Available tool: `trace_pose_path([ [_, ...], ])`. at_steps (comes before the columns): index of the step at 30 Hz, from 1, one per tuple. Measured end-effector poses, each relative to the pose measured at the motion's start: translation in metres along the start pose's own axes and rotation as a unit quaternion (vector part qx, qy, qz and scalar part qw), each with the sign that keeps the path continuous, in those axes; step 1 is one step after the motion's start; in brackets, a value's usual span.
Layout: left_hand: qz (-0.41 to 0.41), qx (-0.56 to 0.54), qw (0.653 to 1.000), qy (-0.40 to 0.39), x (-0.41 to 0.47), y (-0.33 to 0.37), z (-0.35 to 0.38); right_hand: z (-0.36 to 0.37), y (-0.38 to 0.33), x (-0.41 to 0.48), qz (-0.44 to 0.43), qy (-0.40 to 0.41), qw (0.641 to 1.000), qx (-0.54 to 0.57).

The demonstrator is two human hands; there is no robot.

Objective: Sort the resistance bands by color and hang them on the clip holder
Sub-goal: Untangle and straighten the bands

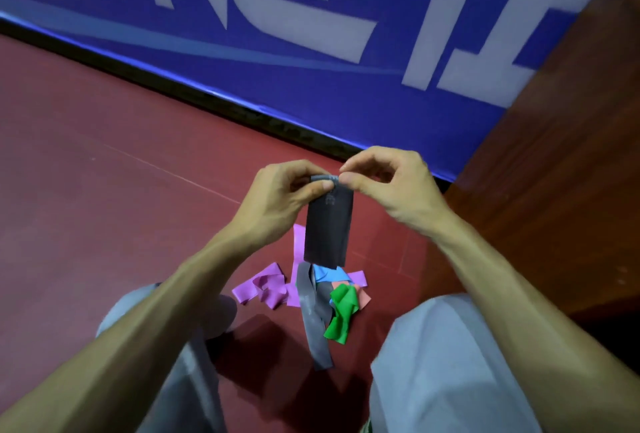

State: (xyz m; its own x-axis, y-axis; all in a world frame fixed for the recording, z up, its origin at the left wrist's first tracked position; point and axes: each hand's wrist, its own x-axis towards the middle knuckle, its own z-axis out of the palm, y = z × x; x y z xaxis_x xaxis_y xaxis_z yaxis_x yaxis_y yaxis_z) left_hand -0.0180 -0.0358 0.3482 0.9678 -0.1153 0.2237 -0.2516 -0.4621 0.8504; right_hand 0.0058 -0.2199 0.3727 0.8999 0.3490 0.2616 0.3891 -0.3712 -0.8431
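the dark red smooth floor (104, 190) lies open to the left and far left, running up to a black strip under a blue padded barrier with large white lettering (311, 69) that crosses the far side on a slant from upper left to lower right. on the right a brown wooden panel (554, 155) closes that side, meeting the barrier's edge just behind the hands. the person's two knees in light grey trousers (450, 363) frame the near floor, with a gap between them. in that gap, on the floor, is a loose heap of flat stretchy bands: crumpled purple bands (263, 287) on the left, a long grey band (313, 321) running nearward, a bunched green band (341, 315) touching its right side, a light blue band (327, 273) and a salmon pink band (363, 299) partly buried beneath. both forearms reach forward and meet above the heap. the left hand (277, 197) pinches the top edge of a dark charcoal flat rubber resistance band (329, 231) between thumb and forefinger, its other fingers curled behind. the right hand (391, 186) pinches the same edge just beside it with thumb and forefinger tips, the remaining fingers loosely bent above. the charcoal band hangs straight down from the two pinches, its lower end clear of the floor and in front of the heap's far side.
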Motion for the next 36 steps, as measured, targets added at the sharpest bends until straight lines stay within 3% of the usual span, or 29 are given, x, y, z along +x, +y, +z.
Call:
trace_pose_path([
  [9, 0.076, -0.042, 0.996, -0.002, -0.014, 0.136, -0.032, -0.083, -0.118, -0.027, -0.067, 0.028, 0.988, -0.137],
  [15, 0.113, -0.115, 0.987, 0.019, -0.025, 0.216, -0.029, -0.128, -0.182, -0.045, -0.113, 0.131, 0.965, -0.196],
  [25, 0.117, -0.083, 0.983, -0.110, -0.047, 0.300, 0.019, -0.213, -0.239, -0.100, -0.097, 0.259, 0.945, -0.175],
  [36, 0.089, -0.074, 0.967, -0.226, -0.037, 0.361, 0.104, -0.313, -0.229, -0.143, -0.012, 0.314, 0.937, -0.150],
])
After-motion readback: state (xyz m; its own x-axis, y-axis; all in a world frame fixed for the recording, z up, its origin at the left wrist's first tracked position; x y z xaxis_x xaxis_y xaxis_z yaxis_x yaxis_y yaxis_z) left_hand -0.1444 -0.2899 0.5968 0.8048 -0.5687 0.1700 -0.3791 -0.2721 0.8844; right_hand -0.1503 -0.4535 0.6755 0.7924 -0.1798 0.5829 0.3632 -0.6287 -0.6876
